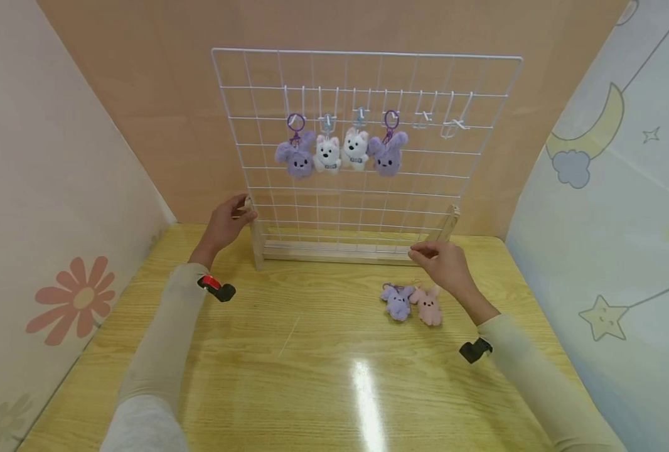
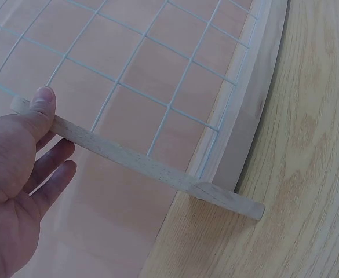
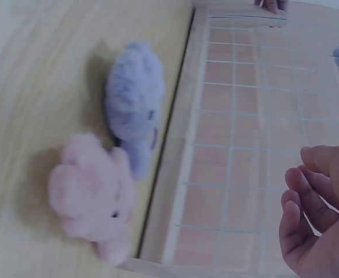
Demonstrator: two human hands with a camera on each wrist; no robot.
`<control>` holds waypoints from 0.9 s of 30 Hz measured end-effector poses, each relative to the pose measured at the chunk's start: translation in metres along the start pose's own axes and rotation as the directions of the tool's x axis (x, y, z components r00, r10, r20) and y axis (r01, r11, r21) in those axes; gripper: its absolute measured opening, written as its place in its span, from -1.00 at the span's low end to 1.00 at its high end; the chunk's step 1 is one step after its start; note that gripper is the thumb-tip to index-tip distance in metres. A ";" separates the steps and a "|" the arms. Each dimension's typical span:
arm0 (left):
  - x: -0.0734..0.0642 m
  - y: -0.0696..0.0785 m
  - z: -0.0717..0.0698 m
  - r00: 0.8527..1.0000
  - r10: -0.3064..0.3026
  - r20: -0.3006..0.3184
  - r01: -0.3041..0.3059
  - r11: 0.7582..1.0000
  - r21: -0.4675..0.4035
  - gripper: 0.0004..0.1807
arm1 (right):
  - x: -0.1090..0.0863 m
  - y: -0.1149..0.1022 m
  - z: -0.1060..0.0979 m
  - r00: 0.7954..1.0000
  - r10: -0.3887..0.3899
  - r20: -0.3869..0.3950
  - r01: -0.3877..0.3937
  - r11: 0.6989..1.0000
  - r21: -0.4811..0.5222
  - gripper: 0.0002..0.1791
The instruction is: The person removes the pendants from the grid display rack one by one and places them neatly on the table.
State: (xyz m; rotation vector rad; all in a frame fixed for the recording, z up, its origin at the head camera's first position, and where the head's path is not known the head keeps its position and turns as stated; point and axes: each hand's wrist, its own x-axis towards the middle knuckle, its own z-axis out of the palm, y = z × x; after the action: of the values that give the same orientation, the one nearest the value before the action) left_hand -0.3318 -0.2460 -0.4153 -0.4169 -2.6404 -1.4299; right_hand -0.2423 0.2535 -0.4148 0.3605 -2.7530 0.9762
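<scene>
Left hand (image 1: 225,225): thumb and fingers closed about the upper end of the left wooden post (image 1: 256,246), presumably so that the wire grid (image 1: 363,191) is steadied;
Right hand (image 1: 443,267): loosely curled, with nothing seen in its fingers; held near the right end of the base rail (image 1: 334,252), though whether the rail is touched cannot be told;
Hanging row: two purple bunny charms (image 1: 299,162) (image 1: 388,158), with two white charms (image 1: 327,156) (image 1: 355,150) between them, hung from hooks and apparently faced outward for display; two further hooks (image 1: 423,117) (image 1: 455,124) are set to the right;
Worktop (image 1: 244,351): a purple charm (image 1: 398,304) and a pink charm (image 1: 427,307) laid side by side before the rail, perhaps for easy reach;
Left wrist view: the thumb over the post's tip and the fingers beneath are shown closely, with no charm in frame;
Right wrist view: ungripped fingers are revealed, where a pinch might be read from the head view; the full row is given by the head view alone
</scene>
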 end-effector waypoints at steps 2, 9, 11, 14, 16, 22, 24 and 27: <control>0.000 0.000 0.000 1.000 -0.007 -0.002 0.007 1.000 -0.005 -0.30 | 0.003 -0.006 -0.007 1.000 -0.013 -0.020 0.013 1.000 0.009 -0.70; 0.000 0.001 0.000 1.000 -0.001 -0.006 0.001 1.000 -0.001 -0.30 | 0.013 -0.029 -0.026 0.988 -0.104 -0.118 0.109 0.993 0.040 -0.72; 0.001 0.001 0.000 1.000 0.006 -0.002 -0.006 1.000 0.008 -0.30 | 0.017 -0.037 -0.032 0.983 -0.106 -0.149 0.116 0.992 0.058 -0.71; 0.001 0.000 0.000 1.000 0.009 -0.001 -0.009 1.000 0.012 -0.30 | 0.023 -0.050 -0.041 0.972 -0.110 -0.208 0.130 0.988 0.086 -0.70; 0.001 -0.001 0.000 1.000 0.011 0.000 -0.011 1.000 0.015 -0.30 | 0.027 -0.058 -0.047 0.962 -0.112 -0.251 0.142 0.984 0.105 -0.68; 0.001 0.000 0.000 1.000 0.016 -0.003 -0.016 1.000 0.018 -0.30 | 0.040 -0.081 -0.061 0.931 -0.100 -0.352 0.166 0.972 0.164 -0.63; 0.000 0.000 0.000 1.000 0.018 -0.004 -0.018 1.000 0.018 -0.31 | 0.044 -0.088 -0.064 0.922 -0.089 -0.376 0.165 0.971 0.175 -0.62; 0.000 0.001 0.000 1.000 0.018 -0.004 -0.018 1.000 0.015 -0.31 | 0.050 -0.098 -0.069 0.908 -0.081 -0.410 0.172 0.966 0.192 -0.62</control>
State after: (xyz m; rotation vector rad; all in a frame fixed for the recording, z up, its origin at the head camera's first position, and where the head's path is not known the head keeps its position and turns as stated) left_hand -0.3318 -0.2459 -0.4146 -0.4346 -2.6361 -1.4028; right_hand -0.2542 0.2151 -0.2910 0.3271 -2.2311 1.1810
